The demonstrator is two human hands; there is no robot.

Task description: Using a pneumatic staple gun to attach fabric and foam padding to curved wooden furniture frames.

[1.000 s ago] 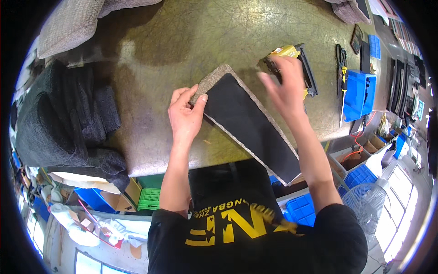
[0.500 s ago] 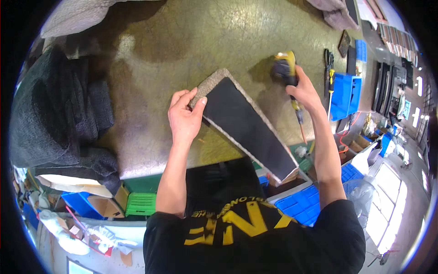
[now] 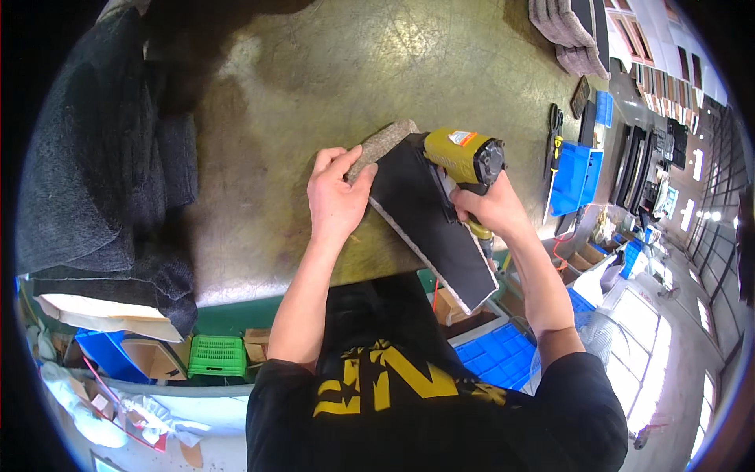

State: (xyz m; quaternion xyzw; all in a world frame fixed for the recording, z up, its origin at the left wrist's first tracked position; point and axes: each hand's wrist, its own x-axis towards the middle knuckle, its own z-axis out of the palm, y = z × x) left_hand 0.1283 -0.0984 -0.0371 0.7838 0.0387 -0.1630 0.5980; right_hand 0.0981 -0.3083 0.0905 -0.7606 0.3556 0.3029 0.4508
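Note:
A long, tapered black panel [image 3: 417, 228] lies slanted over the near edge of the table, its rim wrapped in grey-brown carpet-like fabric [image 3: 387, 146]. My left hand [image 3: 336, 200] pinches that wrapped rim at the panel's upper left corner, thumb on the black face. Closed round the handle of a yellow and black pneumatic staple gun [image 3: 464, 153], my right hand [image 3: 497, 208] has the tool over the panel's upper right side. The gun's nose is at the panel's far end; whether it touches the fabric, I cannot tell.
Dark grey fabric [image 3: 86, 157] is heaped on the table's left side. Folded carpet pieces [image 3: 566, 31] lie at the far right. A blue bin [image 3: 576, 179] and a yellow-handled screwdriver [image 3: 555, 153] are along the right edge. Below the near edge stand a green crate [image 3: 217, 355] and boxes.
My right hand has brought the staple gun leftward from beside the panel to over its far end. My left hand keeps its hold on the rim, with the panel shifted slightly.

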